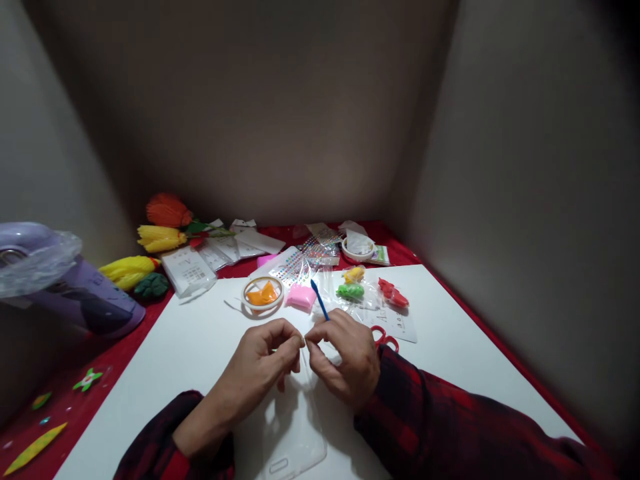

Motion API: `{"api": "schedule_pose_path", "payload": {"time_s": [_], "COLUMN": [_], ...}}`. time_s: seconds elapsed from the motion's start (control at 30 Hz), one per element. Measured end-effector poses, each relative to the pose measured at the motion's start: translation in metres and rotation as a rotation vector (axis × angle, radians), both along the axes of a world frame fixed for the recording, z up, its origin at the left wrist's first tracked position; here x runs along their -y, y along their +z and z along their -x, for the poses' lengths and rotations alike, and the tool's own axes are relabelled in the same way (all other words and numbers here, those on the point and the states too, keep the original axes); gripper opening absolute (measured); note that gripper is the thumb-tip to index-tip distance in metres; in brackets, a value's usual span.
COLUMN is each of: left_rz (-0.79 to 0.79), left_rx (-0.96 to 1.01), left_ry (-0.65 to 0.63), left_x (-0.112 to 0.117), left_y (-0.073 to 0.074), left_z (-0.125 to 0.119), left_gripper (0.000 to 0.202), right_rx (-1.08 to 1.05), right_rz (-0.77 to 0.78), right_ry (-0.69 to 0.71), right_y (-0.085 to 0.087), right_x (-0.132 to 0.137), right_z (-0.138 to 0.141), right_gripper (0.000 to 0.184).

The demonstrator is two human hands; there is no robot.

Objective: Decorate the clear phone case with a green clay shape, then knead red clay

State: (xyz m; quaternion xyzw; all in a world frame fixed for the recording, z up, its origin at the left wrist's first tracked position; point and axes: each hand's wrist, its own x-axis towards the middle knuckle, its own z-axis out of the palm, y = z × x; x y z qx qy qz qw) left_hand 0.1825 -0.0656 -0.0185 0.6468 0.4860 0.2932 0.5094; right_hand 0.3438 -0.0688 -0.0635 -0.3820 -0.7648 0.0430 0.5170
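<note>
My left hand and my right hand meet above the white board, thumbs and index fingers pinched close together. Whatever lies between these fingertips is too small to make out. A blue pointed stick tool rises behind my right hand; its lower end is hidden, so I cannot tell whether the hand holds it. Below both hands lies a clear phone case, flat on the board. Just beyond them sit a pink clay packet and a tape roll with orange pieces inside. Red-handled scissors lie partly behind my right wrist.
Green clay, yellow clay and red clay in plastic are at right. Farther back are a sheet of colored gems and another tape roll. A purple tumbler and artificial flowers stand left on red cloth.
</note>
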Motion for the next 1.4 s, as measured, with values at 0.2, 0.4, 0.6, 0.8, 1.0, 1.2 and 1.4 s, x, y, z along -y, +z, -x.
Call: {"api": "schedule_pose_path", "payload": {"time_s": [0.2, 0.4, 0.6, 0.8, 1.0, 1.2, 1.4], "left_rz": [0.076, 0.067, -0.003, -0.009, -0.015, -0.041, 0.003], "left_rx": [0.091, 0.167, 0.129, 0.092, 0.109, 0.068, 0.091], "left_ry": [0.018, 0.064, 0.113, 0.168, 0.176, 0.172, 0.182], "left_x": [-0.004, -0.006, -0.008, -0.013, -0.013, -0.011, -0.01], "left_y": [0.001, 0.0, 0.0, -0.004, -0.002, 0.003, 0.004], "left_z": [0.003, 0.005, 0.009, 0.012, 0.013, 0.011, 0.011], "left_gripper": [0.017, 0.018, 0.033, 0.024, 0.024, 0.035, 0.022], "right_rx": [-0.059, -0.028, 0.082, 0.125, 0.133, 0.244, 0.291], "right_rz": [0.015, 0.035, 0.062, 0.04, 0.07, 0.102, 0.114], "right_ry": [-0.045, -0.042, -0.055, -0.166, -0.252, -0.195, -0.179], "right_y": [0.01, 0.005, 0.002, 0.007, 0.006, 0.004, 0.001], "right_x": [0.0, -0.003, -0.006, -0.018, -0.032, -0.032, -0.036], "right_z": [-0.004, -0.008, -0.012, -0.028, -0.043, -0.043, -0.048], "right_gripper": [0.012, 0.011, 0.008, 0.008, 0.009, 0.012, 0.009]}}
